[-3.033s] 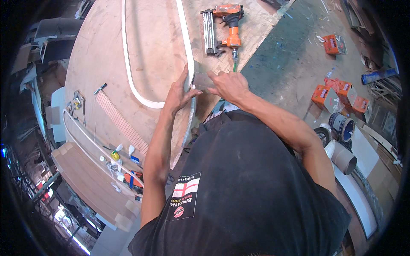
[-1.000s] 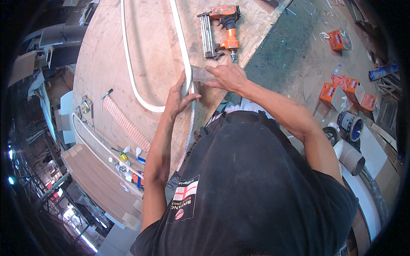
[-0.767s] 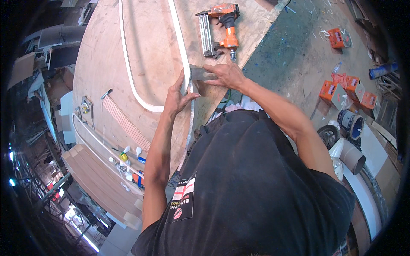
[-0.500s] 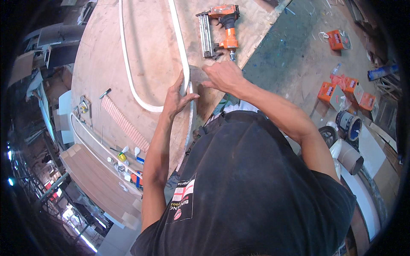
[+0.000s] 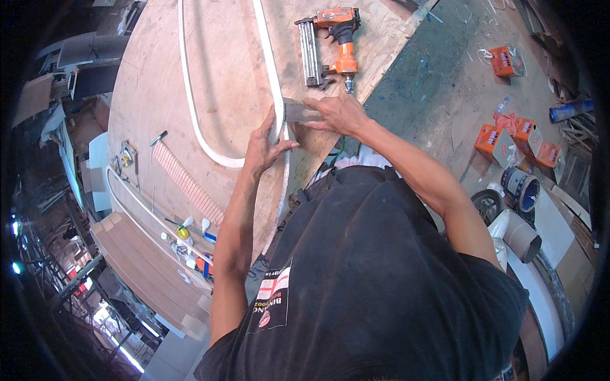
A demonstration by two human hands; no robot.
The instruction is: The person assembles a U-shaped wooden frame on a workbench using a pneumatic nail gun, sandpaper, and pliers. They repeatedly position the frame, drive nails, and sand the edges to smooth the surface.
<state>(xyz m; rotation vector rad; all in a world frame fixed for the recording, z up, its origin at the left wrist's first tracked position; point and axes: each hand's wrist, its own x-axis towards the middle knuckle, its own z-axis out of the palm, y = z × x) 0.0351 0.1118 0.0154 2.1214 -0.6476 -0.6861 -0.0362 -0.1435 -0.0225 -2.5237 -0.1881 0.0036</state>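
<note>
The white strip (image 5: 269,60) lies in a long bend on the counter (image 5: 152,95), and I see its nearer side coming down from twelve o'clock into the left hand (image 5: 262,146), which seems to grip it. At about two o'clock from there, the right hand (image 5: 340,115) pinches a flat grey piece (image 5: 298,112), whose far end appears to touch the strip. For good work, I think, the left hand should hold firmly, and the grey piece should meet the strip square, with even pressure. The counter ends close by the right hand, its edge running toward one o'clock, so the right forearm (image 5: 419,165) has air but no support. The nail gun (image 5: 343,51) lies near, at twelve o'clock from the right hand, and limits reaching there. More open room is at ten o'clock, inside the bend.
</note>
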